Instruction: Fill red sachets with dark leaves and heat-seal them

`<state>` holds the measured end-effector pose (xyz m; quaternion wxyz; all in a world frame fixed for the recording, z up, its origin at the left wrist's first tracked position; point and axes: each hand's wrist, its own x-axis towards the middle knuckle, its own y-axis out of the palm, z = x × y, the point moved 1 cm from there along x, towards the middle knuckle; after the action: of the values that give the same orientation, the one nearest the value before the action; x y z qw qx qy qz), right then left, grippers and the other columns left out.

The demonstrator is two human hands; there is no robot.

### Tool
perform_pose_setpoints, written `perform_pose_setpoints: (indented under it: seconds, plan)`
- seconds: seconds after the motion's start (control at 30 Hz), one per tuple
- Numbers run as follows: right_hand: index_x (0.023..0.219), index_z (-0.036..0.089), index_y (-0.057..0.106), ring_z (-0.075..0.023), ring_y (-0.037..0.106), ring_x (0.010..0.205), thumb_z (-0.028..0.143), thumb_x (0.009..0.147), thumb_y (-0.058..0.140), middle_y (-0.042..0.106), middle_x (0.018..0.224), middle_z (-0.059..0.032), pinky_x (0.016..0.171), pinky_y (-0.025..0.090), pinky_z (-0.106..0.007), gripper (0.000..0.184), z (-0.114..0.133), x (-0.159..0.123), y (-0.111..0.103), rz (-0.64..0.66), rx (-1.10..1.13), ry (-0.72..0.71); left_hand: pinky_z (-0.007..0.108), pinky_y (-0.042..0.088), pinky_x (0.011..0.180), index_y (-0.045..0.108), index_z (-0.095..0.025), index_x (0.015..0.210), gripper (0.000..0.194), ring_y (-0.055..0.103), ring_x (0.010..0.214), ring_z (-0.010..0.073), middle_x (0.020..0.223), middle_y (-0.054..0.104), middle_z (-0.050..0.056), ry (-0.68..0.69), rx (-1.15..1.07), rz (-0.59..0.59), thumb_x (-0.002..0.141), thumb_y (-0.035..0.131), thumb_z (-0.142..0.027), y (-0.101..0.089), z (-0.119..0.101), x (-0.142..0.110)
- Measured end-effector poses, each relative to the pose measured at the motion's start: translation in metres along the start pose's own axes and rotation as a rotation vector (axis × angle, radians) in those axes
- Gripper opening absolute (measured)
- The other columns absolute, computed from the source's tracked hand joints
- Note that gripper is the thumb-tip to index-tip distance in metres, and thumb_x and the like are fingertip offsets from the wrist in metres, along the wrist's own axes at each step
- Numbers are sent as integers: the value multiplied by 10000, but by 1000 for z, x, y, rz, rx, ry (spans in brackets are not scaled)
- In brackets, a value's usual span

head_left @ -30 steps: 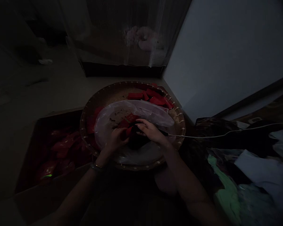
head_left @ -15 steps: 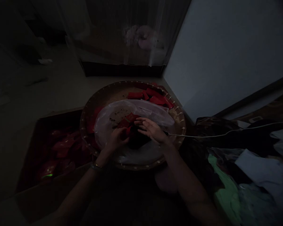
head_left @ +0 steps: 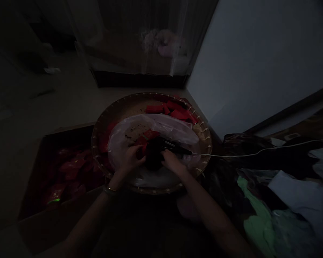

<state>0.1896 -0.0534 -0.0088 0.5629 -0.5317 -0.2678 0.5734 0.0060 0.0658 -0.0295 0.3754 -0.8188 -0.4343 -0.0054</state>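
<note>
In the head view my left hand (head_left: 131,157) is closed around a small red packet (head_left: 143,150), pressed to the left side of a dark mass. My right hand (head_left: 172,161) has its fingers curled in at the right side of that mass; what they hold, if anything, is lost in the dark. Just above it lies a black corded tool (head_left: 174,146) with a white cord (head_left: 231,156) running right. Another red packet (head_left: 150,134) lies behind it. All this is on a clear plastic sheet (head_left: 118,132) in a round woven bamboo tray (head_left: 97,125).
Several red packets (head_left: 177,109) lie at the tray's back right. To the left stands a cardboard box (head_left: 29,222) with more red packets in it. Clothes (head_left: 298,193) and bags are heaped on the right. A white wall panel (head_left: 253,64) rises behind them. The room is dim.
My right hand has come down from over the black tool, its spread fingers now curled in beside the dark mass. My left hand stays nearly in place on the red packet.
</note>
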Motion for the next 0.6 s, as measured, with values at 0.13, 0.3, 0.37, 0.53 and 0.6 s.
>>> perform_pose_setpoints:
  seconds: [0.13,0.3,0.37,0.53,0.6]
  plan:
    - [1247,153,542,-255,529,1119,165,751,663,532,1213,-126,924,425,-335,510,-4,1,-1,-48,-19,-13,363,545,777,618,-169,1128,471,661,892,238,1012,696,99,1,2,-2,670,710,-227,0,0,0]
    - [1086,132,646,-213,599,1027,59,777,562,634,1080,-112,884,431,-287,329,-9,7,-3,-19,78,-19,372,543,775,614,-154,1125,466,662,880,239,1002,699,106,1,16,14,677,702,-243,-1,-2,1]
    - [1036,129,668,-210,606,1024,44,778,544,653,1053,-109,885,430,-286,299,-10,9,-3,-33,116,-13,375,541,784,617,-152,1119,457,661,894,242,1013,696,109,-3,18,16,680,700,-248,-1,-2,1]
    - [1251,131,558,-213,583,1091,101,722,655,587,1206,-131,921,428,-300,538,-10,6,-1,-57,154,-60,367,541,795,622,-175,1120,460,658,915,241,1020,694,95,-8,8,20,673,711,-234,-1,-3,0]
    - [1194,118,604,-218,600,1068,73,731,624,619,1162,-134,914,435,-302,465,-10,6,0,-41,143,-55,367,539,803,623,-179,1118,456,655,925,241,1023,693,93,-1,6,20,674,713,-232,-1,-3,0]
